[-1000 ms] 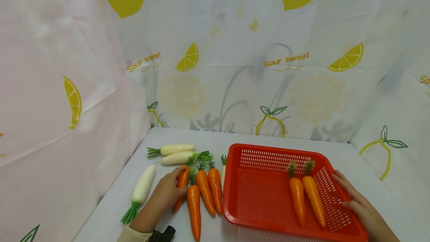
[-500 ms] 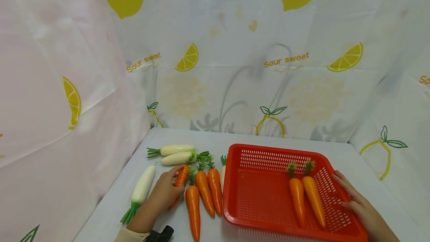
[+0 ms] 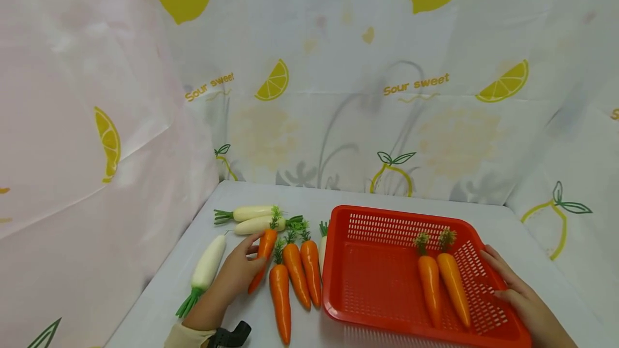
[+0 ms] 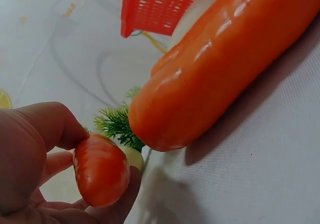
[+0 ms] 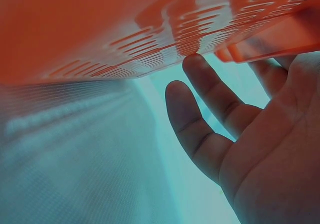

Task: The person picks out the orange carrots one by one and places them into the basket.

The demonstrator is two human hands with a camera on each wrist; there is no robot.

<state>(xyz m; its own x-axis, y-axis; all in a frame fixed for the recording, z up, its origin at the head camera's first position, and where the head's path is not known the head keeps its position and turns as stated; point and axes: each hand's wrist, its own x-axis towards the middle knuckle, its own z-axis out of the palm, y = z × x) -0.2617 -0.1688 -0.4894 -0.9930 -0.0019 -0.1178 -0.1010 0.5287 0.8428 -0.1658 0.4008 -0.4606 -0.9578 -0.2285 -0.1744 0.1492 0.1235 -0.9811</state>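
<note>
My left hand [image 3: 244,268] pinches an orange carrot [image 3: 265,254] between thumb and fingers, its leafy top pointing away. In the left wrist view the carrot's tapered end [image 4: 102,171] faces the camera. Several other carrots [image 3: 280,299] lie just right of that hand. At the right, a red plastic basket [image 3: 372,320] holds two carrots [image 3: 453,289] side by side. My right hand [image 3: 524,299] holds the basket's right rim, thumb over the edge. From below, the right wrist view shows fingers [image 5: 192,124] outside the slotted wall, partly apart from it.
Two white radishes [image 3: 253,224] lie at the back left, and another radish [image 3: 209,262] lies left of my left forearm. One more radish [image 3: 322,246] is partly hidden behind the basket's left side. Lemon-printed cloth [image 3: 309,122] walls the white table behind and at the sides.
The carrot in my left hand has shifted slightly away from me and seems raised, its leaves now over the rear radishes. My right hand and the basket stay put.
</note>
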